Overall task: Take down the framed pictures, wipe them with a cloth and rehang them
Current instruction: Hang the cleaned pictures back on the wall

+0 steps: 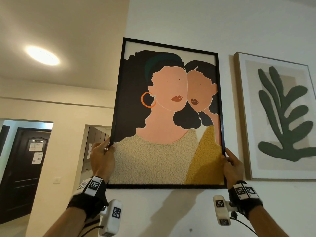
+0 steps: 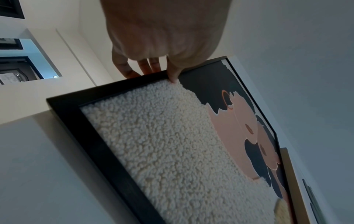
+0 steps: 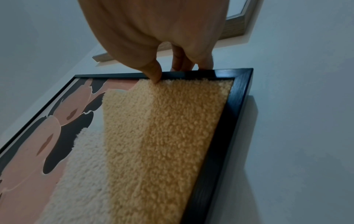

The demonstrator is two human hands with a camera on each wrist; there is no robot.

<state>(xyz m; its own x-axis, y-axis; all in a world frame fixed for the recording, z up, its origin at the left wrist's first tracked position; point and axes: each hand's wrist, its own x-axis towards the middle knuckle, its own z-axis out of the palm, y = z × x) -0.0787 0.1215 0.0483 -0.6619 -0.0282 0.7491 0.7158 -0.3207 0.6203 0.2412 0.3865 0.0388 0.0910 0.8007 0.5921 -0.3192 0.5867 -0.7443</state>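
A black-framed picture of two women (image 1: 167, 113) is held up against the white wall, tilted slightly clockwise. My left hand (image 1: 102, 154) grips its left edge low down, thumb on the front and fingers behind the frame (image 2: 153, 71). My right hand (image 1: 230, 161) grips the right edge at about the same height, thumb on the front by the yellow fleece (image 3: 157, 75) and fingers behind. The picture's fleecy lower part (image 2: 172, 151) fills both wrist views. No cloth is in view.
A wood-framed leaf picture (image 1: 280, 117) hangs on the same wall just to the right, close to my right hand. The wall corner lies behind the picture's left edge. Beyond it are a dark door (image 1: 25, 168), a doorway and a ceiling light (image 1: 42, 55).
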